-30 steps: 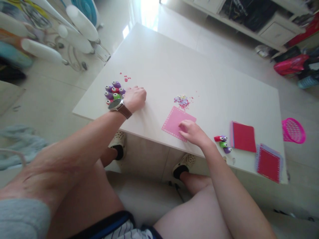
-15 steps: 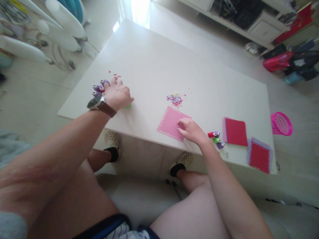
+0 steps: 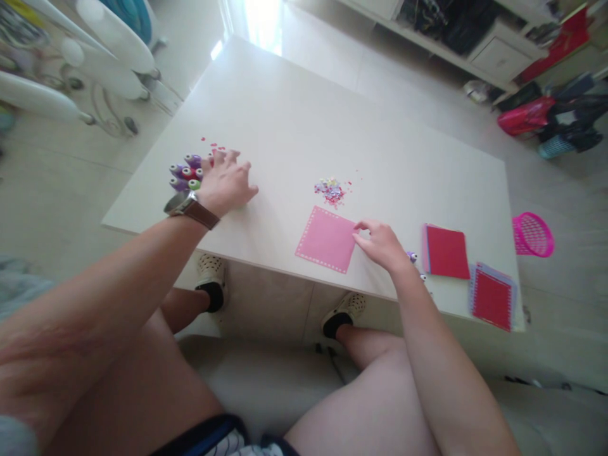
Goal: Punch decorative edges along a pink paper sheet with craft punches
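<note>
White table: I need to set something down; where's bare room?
Bare: the far stretch beyond the sequin pile, and the strip between the left hand and the pink sheet. Crowded: left end, small coloured pieces by that hand; near right corner, red-topped stacks.

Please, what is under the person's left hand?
The left hand covers what is directly under it, so that cannot be told. Beside it, purple, red and green punches show, with red bits nearby.

My table (image 3: 380,139): smooth, satin fin. Pink sheet (image 3: 327,240), nr. edge: matt, paper-like. Sequins (image 3: 330,191), in from nr. edge: shiny, plast.-lkg. Basket (image 3: 534,235), past rt. edge: glossy plast. mesh. My watch strap (image 3: 202,213): smooth, leather-lkg.
</note>
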Demonstrator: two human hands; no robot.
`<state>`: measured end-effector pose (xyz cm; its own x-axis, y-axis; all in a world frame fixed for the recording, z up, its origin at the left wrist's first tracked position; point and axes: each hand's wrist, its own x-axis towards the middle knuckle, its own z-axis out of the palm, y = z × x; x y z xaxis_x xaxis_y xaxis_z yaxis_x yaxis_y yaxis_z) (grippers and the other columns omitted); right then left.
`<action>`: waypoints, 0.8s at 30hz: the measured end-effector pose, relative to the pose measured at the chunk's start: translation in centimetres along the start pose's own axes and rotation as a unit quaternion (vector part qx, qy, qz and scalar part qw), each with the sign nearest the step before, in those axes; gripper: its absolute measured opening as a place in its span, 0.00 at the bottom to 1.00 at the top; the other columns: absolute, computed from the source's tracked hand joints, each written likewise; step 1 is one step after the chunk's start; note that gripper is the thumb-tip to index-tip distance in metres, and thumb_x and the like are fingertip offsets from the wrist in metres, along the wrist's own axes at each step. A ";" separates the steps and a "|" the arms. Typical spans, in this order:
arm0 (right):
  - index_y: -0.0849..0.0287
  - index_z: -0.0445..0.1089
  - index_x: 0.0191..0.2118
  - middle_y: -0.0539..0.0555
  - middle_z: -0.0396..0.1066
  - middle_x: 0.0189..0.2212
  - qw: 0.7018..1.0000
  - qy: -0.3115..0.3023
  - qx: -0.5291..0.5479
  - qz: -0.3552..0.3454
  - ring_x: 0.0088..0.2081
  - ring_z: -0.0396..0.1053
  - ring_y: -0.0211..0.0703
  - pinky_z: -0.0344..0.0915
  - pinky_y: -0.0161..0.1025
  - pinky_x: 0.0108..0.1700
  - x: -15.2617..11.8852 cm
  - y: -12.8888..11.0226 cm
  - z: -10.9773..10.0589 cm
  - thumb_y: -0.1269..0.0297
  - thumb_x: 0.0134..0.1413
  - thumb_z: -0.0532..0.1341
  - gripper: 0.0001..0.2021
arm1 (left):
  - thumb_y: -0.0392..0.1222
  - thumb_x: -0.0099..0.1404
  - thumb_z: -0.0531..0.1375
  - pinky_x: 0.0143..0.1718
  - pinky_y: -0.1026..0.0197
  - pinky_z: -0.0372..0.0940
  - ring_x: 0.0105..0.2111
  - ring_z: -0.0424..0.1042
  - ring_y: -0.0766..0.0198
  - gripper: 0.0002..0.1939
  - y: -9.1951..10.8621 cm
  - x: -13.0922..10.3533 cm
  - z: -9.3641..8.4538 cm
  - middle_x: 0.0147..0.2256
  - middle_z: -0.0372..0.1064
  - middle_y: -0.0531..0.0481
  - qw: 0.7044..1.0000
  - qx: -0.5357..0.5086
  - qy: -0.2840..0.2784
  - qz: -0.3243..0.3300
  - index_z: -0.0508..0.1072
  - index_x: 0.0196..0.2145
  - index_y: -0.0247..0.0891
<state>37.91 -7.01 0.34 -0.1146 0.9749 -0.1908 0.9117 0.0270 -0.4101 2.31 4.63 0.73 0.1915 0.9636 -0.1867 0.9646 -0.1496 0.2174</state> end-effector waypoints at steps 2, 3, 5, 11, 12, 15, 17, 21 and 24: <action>0.59 0.76 0.44 0.60 0.79 0.45 0.999 0.001 -0.024 0.032 0.48 0.75 0.52 0.67 0.44 0.53 0.0 0.6 -0.2 0.68 0.59 0.61 0.09 | 0.54 0.65 0.57 0.64 0.31 0.42 0.66 0.47 0.36 0.29 1.2 -0.3 0.5 0.65 0.59 0.40 0.999 -0.015 0.005 0.052 0.68 0.61 0.42; 0.60 0.76 0.44 0.60 0.79 0.45 0.999 -0.010 -0.027 0.029 0.47 0.75 0.52 0.67 0.44 0.53 -0.1 0.5 0.0 0.69 0.59 0.61 0.09 | 0.53 0.66 0.57 0.64 0.33 0.44 0.66 0.49 0.37 0.27 1.9 -0.5 0.8 0.65 0.59 0.40 0.997 -0.018 0.004 0.076 0.69 0.59 0.43; 0.61 0.76 0.43 0.60 0.79 0.44 0.999 -0.033 -0.015 -0.008 0.47 0.75 0.51 0.67 0.44 0.53 -0.2 -0.5 1.0 0.71 0.58 0.61 0.09 | 0.52 0.67 0.56 0.63 0.36 0.48 0.64 0.54 0.39 0.23 3.0 -0.8 1.4 0.64 0.59 0.40 0.993 -0.025 -0.005 0.119 0.71 0.57 0.42; 0.59 0.73 0.46 0.59 0.76 0.51 0.980 -0.056 0.077 -0.172 0.55 0.71 0.50 0.64 0.46 0.61 -0.3 -5.3 4.4 0.73 0.56 0.62 0.11 | 0.48 0.67 0.58 0.59 0.46 0.57 0.58 0.62 0.49 0.20 5.5 -1.7 3.2 0.58 0.65 0.41 0.959 -0.073 -0.075 0.265 0.71 0.55 0.41; 0.59 0.73 0.46 0.59 0.75 0.51 0.980 -0.050 0.087 -0.171 0.55 0.71 0.50 0.65 0.47 0.61 -0.1 -5.4 4.3 0.72 0.56 0.62 0.12 | 0.47 0.66 0.60 0.59 0.47 0.57 0.58 0.62 0.49 0.21 5.7 -1.9 3.5 0.57 0.65 0.42 0.953 -0.075 -0.087 0.282 0.71 0.55 0.41; 0.59 0.74 0.46 0.59 0.76 0.49 0.993 0.006 0.070 -0.095 0.53 0.72 0.51 0.65 0.48 0.60 0.8 -3.8 2.7 0.68 0.58 0.61 0.11 | 0.48 0.62 0.65 0.56 0.48 0.59 0.57 0.62 0.48 0.25 6.1 -2.2 4.2 0.57 0.65 0.41 0.947 -0.067 -0.111 0.295 0.71 0.55 0.41; 0.59 0.76 0.44 0.60 0.77 0.47 0.999 0.045 0.017 -0.009 0.51 0.73 0.52 0.66 0.49 0.59 1.3 -1.7 1.0 0.66 0.57 0.60 0.11 | 0.49 0.60 0.67 0.55 0.47 0.60 0.56 0.62 0.47 0.25 6.2 -2.3 4.6 0.57 0.65 0.40 0.946 -0.060 -0.117 0.295 0.72 0.54 0.40; 0.58 0.77 0.45 0.61 0.77 0.48 0.987 0.044 -0.073 0.134 0.52 0.72 0.55 0.66 0.49 0.58 0.9 2.6 -1.6 0.63 0.56 0.59 0.14 | 0.46 0.58 0.68 0.53 0.48 0.61 0.55 0.62 0.46 0.24 5.9 -2.4 4.7 0.57 0.64 0.39 0.947 -0.053 -0.111 0.296 0.73 0.51 0.39; 0.56 0.77 0.49 0.63 0.74 0.51 0.966 0.024 -0.131 0.223 0.51 0.72 0.58 0.69 0.50 0.54 -0.3 5.3 -2.9 0.57 0.56 0.59 0.18 | 0.42 0.59 0.66 0.51 0.48 0.61 0.55 0.63 0.47 0.20 5.8 -2.5 4.4 0.55 0.65 0.39 0.948 -0.049 -0.107 0.297 0.73 0.50 0.39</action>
<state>43.89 -6.55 0.86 0.3246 0.9114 -0.2529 0.9356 -0.3486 -0.0558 8.18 0.35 -1.78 0.7380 0.6474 -0.1903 0.6554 -0.6204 0.4309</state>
